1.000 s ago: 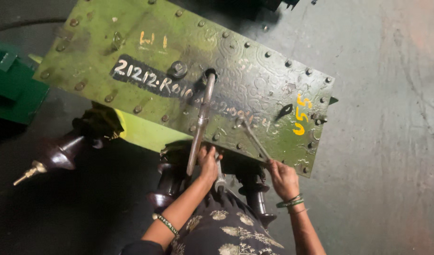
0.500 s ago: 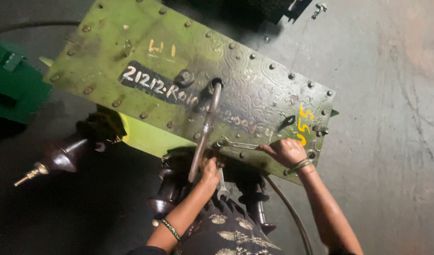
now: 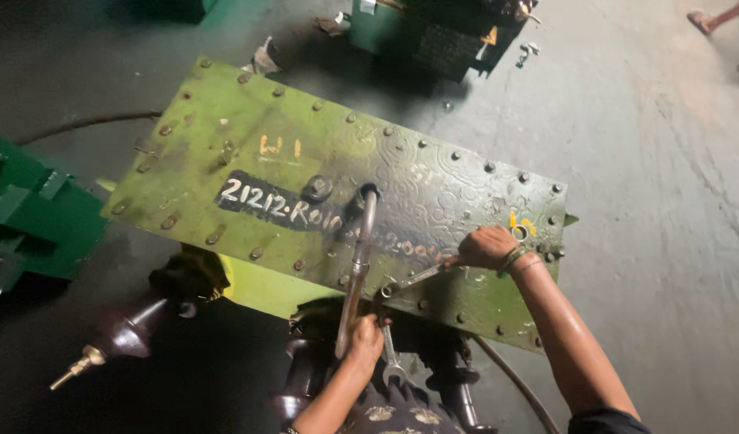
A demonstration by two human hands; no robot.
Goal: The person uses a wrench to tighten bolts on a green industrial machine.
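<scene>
A large green metal plate (image 3: 433, 185) studded with bolts around its rim lies flat in the middle of the head view. A long steel socket wrench (image 3: 360, 257) stands on a bolt near the plate's centre. My left hand (image 3: 367, 339) grips the wrench's lower handle at the plate's near edge. A small open spanner (image 3: 392, 366) hangs just below that hand. My right hand (image 3: 487, 246) rests on the plate further right, closed on a slim spanner (image 3: 413, 277) whose far end sits on a bolt near the front edge.
A brown ribbed insulator with a brass tip (image 3: 120, 341) juts out at lower left. Green metal housings stand at the left (image 3: 32, 217) and top (image 3: 433, 32). A hose (image 3: 514, 386) runs under the plate. Another person's foot (image 3: 707, 18) shows at top right on the concrete floor.
My right hand has moved from the plate's near edge up onto the plate and to the right, closing on the slim spanner. My left hand has stayed on the long wrench.
</scene>
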